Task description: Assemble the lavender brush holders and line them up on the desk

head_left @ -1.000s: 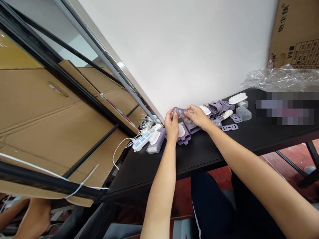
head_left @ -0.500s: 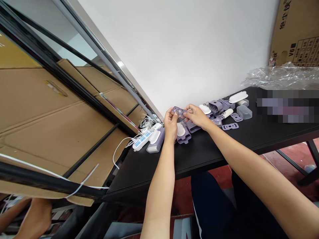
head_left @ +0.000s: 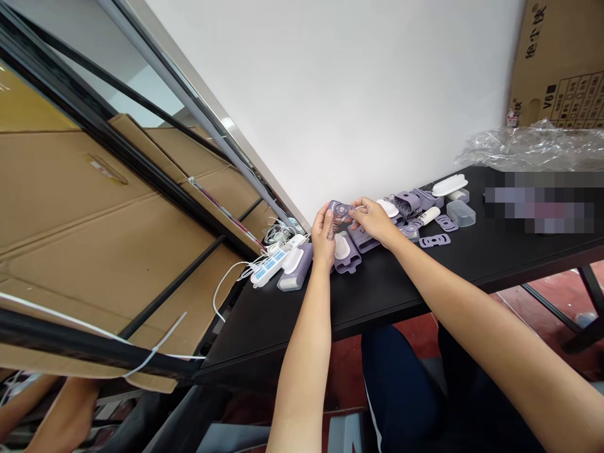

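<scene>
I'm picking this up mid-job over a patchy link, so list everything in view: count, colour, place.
Held plate: one, purple, between both hands
Coil spring: one, metallic, under that plate
Loose plates: at least two, purple, desk's right part
Housings: several, purple, along the desk
Oval lids: four, white, among the housings
Clear cap: at least one, right of the housings
Power strip: one, white and blue, desk's left end
Plastic wrap: clear, right rear
Printed carton: one, brown, right rear
Cardboard: brown, left
Desk: one, black
Blurred patch: contents unreadable, right
Left hand, right hand: bare, at the plate
</scene>
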Demonstrator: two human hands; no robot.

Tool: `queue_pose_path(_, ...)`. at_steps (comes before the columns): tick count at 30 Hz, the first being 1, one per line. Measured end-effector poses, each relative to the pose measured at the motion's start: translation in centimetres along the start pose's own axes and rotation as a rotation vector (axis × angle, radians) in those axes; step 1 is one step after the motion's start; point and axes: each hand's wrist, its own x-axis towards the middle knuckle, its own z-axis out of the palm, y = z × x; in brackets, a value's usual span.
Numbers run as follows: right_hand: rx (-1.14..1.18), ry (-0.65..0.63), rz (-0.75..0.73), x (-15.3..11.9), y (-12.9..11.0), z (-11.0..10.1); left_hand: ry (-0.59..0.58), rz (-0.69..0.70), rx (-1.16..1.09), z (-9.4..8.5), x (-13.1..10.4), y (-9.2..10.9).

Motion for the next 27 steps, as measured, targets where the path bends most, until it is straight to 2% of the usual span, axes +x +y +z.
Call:
queue_pose_path(3,-0.014,0.040,-0.037,0.0,0.2,0.0,0.007,0.004,0.033,-0.1,-0.1,0.2)
queue_pose_path(8,-0.016,0.123,-0.041,0.2,0.8,-0.2,-0.064,0.121,0.187,0.1,-0.6,0.4)
queue_pose_path(10,-0.011,0.083,-0.007,0.2,0.9,-0.2,-0.096,0.125,0.171,0.3,-0.7,0.5)
queue_pose_path(12,-0.031,-0.026,0.037,-0.1,0.7,-0.2,-0.106,0.102,0.113,0.4,-0.7,0.5)
queue_pose_path(14,-0.121,-0.121,0.023,-0.3,0.4,-0.4,-0.074,0.062,0.052,0.4,-0.5,0.4)
queue_pose_path(15,-0.203,-0.112,-0.008,-0.3,0.2,-0.7,-0.049,0.037,0.021,0.3,-0.4,0.4)
queue_pose_path(16,-0.306,-0.048,-0.035,-0.4,0.0,-1.0,-0.023,0.010,-0.013,0.2,-0.2,0.3)
queue_pose_path(20,-0.637,0.407,0.000,0.0,-0.7,-3.3,0.040,-0.065,-0.105,-0.1,0.0,-0.1)
queue_pose_path(24,-0.721,0.538,-0.069,0.3,-0.8,-6.2,0.050,-0.080,-0.123,0.0,0.0,-0.1)
queue_pose_path(27,-0.856,0.559,-0.130,0.0,-0.4,-8.8,0.082,-0.078,-0.184,0.2,0.1,0.1)
